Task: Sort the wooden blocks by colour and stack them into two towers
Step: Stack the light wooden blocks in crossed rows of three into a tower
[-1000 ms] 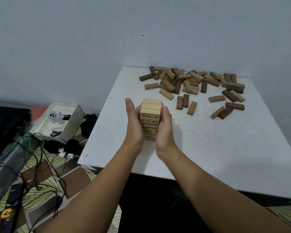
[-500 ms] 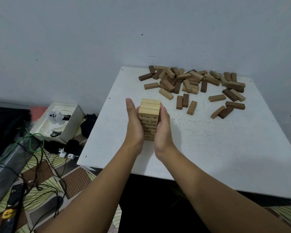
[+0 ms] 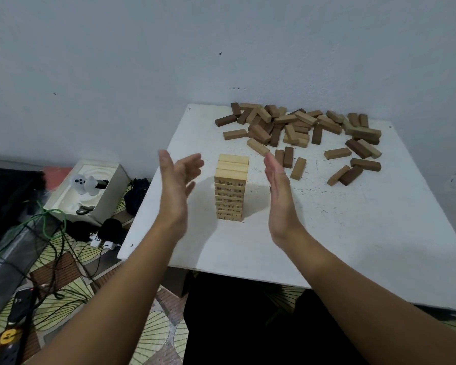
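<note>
I see both hands clear of pale tower (image 3: pixel 231 189): left hand (image 3: pixel 175 187), right hand (image 3: pixel 279 192), fingers apart, empty. Loose-stacked light wood, topples easily; I grip loose blocks (image 3: pixel 300 126) by long sides.

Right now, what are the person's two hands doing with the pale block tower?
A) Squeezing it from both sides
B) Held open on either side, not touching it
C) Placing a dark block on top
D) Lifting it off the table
B: the left hand and right hand are open, with white table showing between each palm and the pale tower, which stands by itself.
</note>
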The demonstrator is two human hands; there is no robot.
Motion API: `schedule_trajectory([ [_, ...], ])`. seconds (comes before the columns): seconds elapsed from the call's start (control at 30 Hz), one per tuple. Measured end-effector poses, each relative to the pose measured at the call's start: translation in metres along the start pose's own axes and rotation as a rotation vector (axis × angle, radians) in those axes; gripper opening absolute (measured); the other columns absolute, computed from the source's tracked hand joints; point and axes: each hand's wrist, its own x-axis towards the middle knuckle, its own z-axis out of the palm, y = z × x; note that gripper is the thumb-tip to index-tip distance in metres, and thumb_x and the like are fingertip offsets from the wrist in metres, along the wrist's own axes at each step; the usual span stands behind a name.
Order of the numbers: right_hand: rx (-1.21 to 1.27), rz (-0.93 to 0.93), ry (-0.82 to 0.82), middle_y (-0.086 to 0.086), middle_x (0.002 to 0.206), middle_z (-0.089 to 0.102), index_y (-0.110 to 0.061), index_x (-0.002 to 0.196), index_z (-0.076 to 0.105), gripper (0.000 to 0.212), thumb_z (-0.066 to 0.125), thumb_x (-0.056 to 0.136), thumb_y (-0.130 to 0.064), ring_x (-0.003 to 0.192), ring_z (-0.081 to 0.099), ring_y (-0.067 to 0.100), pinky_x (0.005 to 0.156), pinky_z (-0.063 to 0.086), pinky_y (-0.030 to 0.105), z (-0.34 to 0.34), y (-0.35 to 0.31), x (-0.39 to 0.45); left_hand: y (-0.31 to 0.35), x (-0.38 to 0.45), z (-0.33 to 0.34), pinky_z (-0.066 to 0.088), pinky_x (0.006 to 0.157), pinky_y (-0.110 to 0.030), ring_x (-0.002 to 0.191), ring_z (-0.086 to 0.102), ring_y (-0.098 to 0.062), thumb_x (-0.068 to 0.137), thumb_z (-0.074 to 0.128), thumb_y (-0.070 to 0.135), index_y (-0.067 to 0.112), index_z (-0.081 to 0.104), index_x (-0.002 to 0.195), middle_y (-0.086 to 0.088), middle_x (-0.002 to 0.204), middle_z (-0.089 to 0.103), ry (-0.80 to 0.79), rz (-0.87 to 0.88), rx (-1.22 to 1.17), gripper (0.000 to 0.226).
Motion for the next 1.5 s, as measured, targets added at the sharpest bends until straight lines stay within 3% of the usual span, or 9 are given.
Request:
schedule_trajectory([
  [0.13, 0.043, -0.023, 0.004, -0.016, 0.165, 0.03, -0.034, 0.16, 0.03, 0.06, 0.018, 0.106, -0.059, 0.151, 0.025, -0.001, 0.127, 0.011, 0.037, 0.0, -0.013, 0.011, 0.024, 0.008, -0.004, 0.034, 0.121, -0.045, 0.126, 0.062, -0.011, 0.093, 0.005, 0.079, 0.02, 0.068, 0.133, 0.004, 0.127, 0.072, 0.053, 0.051, -0.089, 0.095],
  [0.33, 0.107, -0.044, -0.048, -0.012, 0.166, 0.029, -0.029, 0.161, 0.029, 0.058, 0.017, 0.11, -0.053, 0.149, 0.027, -0.003, 0.104, 0.028, 0.009, 0.028, -0.033, 0.012, 0.037, 0.001, 0.03, 0.026, 0.126, -0.042, 0.14, 0.05, -0.01, 0.099, 0.001, 0.075, 0.019, 0.056, 0.148, 0.004, 0.145, 0.062, -0.025, 0.041, -0.097, 0.093],
  [0.53, 0.135, -0.038, -0.074, -0.031, 0.11, 0.055, -0.021, 0.159, 0.03, 0.051, 0.019, 0.113, -0.039, 0.079, 0.057, -0.03, 0.064, 0.042, -0.003, 0.043, -0.04, 0.004, 0.03, -0.009, 0.046, 0.025, 0.126, -0.04, 0.138, 0.05, -0.004, 0.096, 0.01, 0.081, 0.02, 0.057, 0.147, 0.007, 0.143, 0.063, -0.072, -0.043, -0.114, 0.092],
  [0.7, 0.178, -0.011, -0.043, -0.034, 0.12, 0.051, -0.029, 0.158, 0.032, 0.052, 0.022, 0.111, -0.047, 0.087, 0.057, -0.029, 0.082, 0.052, 0.007, 0.049, -0.032, 0.006, 0.032, -0.018, 0.052, 0.05, 0.086, -0.021, 0.105, 0.068, 0.004, 0.098, 0.015, 0.078, 0.023, 0.062, 0.142, 0.012, 0.139, 0.065, -0.061, -0.081, -0.071, 0.084],
  [0.8, 0.214, 0.021, -0.043, -0.043, 0.098, 0.061, -0.029, 0.16, 0.03, 0.053, 0.027, 0.111, -0.048, 0.088, 0.064, -0.021, 0.069, 0.051, 0.006, 0.05, -0.031, 0.007, 0.032, -0.022, 0.055, 0.049, 0.077, -0.02, 0.09, 0.072, 0.005, 0.099, 0.018, 0.076, 0.022, 0.067, 0.134, 0.014, 0.129, 0.069, -0.029, -0.068, -0.058, 0.08],
  [0.97, 0.105, -0.054, -0.041, -0.026, 0.134, 0.047, -0.025, 0.161, 0.026, 0.051, 0.022, 0.113, -0.04, 0.097, 0.052, -0.031, 0.073, 0.042, -0.004, 0.043, -0.026, 0.006, 0.027, -0.019, 0.048, 0.049, 0.099, -0.031, 0.109, 0.07, -0.005, 0.099, 0.013, 0.077, 0.026, 0.066, 0.133, 0.012, 0.124, 0.071, -0.067, -0.053, -0.065, 0.081],
  [1.1, -0.025, -0.077, -0.081, -0.013, 0.161, 0.038, -0.034, 0.157, 0.033, 0.061, 0.029, 0.101, -0.056, 0.145, 0.033, -0.003, 0.103, 0.027, 0.007, 0.008, -0.014, 0.01, 0.015, -0.003, 0.013, 0.037, 0.118, -0.042, 0.131, 0.055, -0.013, 0.104, 0.028, 0.059, 0.026, 0.06, 0.139, 0.003, 0.135, 0.065, -0.085, -0.012, 0.031, 0.058],
  [1.23, -0.496, -0.066, -0.287, -0.016, 0.162, 0.026, -0.035, 0.159, 0.025, 0.071, 0.049, 0.095, -0.052, 0.149, 0.023, 0.0, 0.123, 0.024, 0.036, -0.041, 0.001, 0.011, 0.0, 0.018, -0.041, 0.041, 0.11, -0.036, 0.136, 0.047, -0.014, 0.075, 0.055, 0.034, 0.036, 0.055, 0.134, 0.008, 0.138, 0.056, -0.369, -0.05, 0.502, 0.059],
  [1.5, -0.998, -0.035, -0.445, -0.025, 0.152, 0.019, -0.047, 0.147, 0.043, 0.094, 0.083, 0.063, -0.066, 0.148, 0.014, 0.01, 0.123, 0.026, 0.047, -0.04, 0.012, 0.025, -0.001, 0.04, -0.044, 0.023, 0.119, -0.051, 0.137, 0.019, -0.021, 0.055, 0.097, 0.06, 0.065, 0.04, 0.14, 0.01, 0.14, 0.037, -0.615, -0.077, 1.105, 0.103],
])
